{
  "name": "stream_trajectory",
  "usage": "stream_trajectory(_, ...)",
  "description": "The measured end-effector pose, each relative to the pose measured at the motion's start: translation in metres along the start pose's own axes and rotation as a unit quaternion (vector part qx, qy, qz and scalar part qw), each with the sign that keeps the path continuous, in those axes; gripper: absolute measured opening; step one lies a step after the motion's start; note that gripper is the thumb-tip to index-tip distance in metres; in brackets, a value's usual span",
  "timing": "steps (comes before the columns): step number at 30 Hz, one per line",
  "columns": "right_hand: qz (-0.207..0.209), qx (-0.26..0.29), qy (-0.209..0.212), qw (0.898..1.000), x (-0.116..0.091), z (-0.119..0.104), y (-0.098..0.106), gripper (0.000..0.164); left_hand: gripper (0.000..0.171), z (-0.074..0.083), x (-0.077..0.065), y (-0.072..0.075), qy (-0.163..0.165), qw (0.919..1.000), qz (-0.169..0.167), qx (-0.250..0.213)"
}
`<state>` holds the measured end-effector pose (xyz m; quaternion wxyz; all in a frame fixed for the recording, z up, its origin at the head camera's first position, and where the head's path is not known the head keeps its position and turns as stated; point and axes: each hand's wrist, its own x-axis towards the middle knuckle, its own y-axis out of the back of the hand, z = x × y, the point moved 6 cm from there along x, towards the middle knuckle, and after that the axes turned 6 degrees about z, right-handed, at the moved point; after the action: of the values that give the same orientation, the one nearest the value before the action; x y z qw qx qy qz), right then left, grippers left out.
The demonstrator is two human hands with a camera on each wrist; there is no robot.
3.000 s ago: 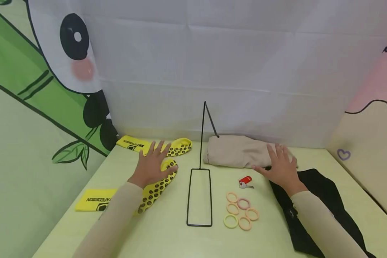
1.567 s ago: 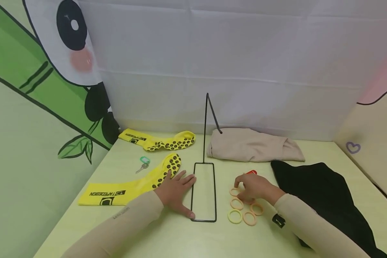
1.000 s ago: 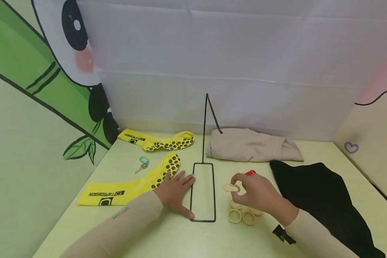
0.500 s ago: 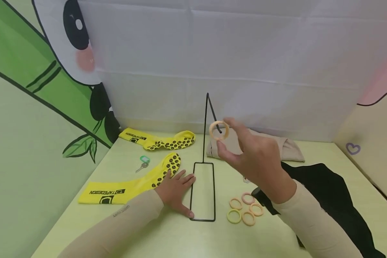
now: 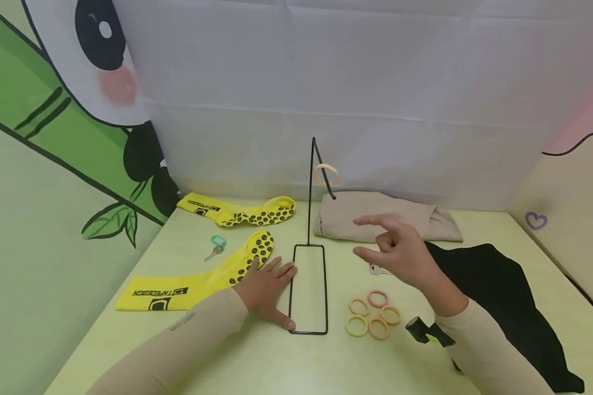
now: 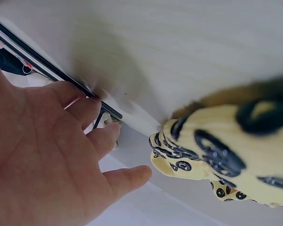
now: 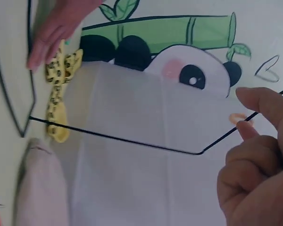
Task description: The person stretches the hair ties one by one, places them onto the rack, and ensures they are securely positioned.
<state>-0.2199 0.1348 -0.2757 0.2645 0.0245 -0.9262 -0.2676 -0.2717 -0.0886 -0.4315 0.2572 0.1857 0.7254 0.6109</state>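
A black wire stand has a flat rectangular base, a thin upright and a slanting arm at the top. My left hand rests at the base's left side, fingers straight and spread, the thumb at its near corner. One pale orange ring hangs round the slanting arm. Before it, my right hand is in the air with nothing in it, thumb and index finger apart, the other fingers bent. The right wrist view has this hand close to the arm and ring.
Several loose rings, a lime one and a pink one among them, lie right of the base. Keys, yellow socks, folded beige cloth and black cloth lie around. A printed curtain backs the table.
My right hand picked a ring from the table, raised it onto the slanting arm, let go and drew back down to the right. My left hand came down to the stand's base and stays there.
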Motion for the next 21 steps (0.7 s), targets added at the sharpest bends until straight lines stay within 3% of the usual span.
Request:
stream_trajectory(2,-0.057,0.038,-0.083,0.994,-0.006,0.032,-0.006,0.043,0.124,0.000,0.001,-0.001,-0.001,1.0000,-0.003,0.002)
stream_trajectory(4,-0.106,0.070,-0.144,0.981,-0.012,0.061,-0.012,0.045,0.124,0.000,0.001,-0.001,-0.002,1.0000,-0.004,0.005)
stream_trajectory(8,-0.203,0.102,-0.215,0.950,-0.025,0.110,-0.021,0.047,0.123,0.000,0.000,0.001,-0.003,0.9999,-0.001,0.010)
stream_trajectory(14,-0.330,0.059,-0.241,0.911,-0.033,0.150,-0.025,0.045,0.123,-0.001,-0.001,0.004,-0.005,0.9999,0.001,0.011)
stream_trajectory(18,-0.380,0.022,-0.256,0.888,-0.037,0.164,-0.030,0.051,0.123,-0.001,-0.001,0.003,-0.004,1.0000,0.001,0.005)
stream_trajectory(21,-0.413,0.034,-0.263,0.872,-0.040,0.169,-0.036,0.052,0.123,0.001,-0.001,0.004,-0.006,1.0000,0.003,0.001)
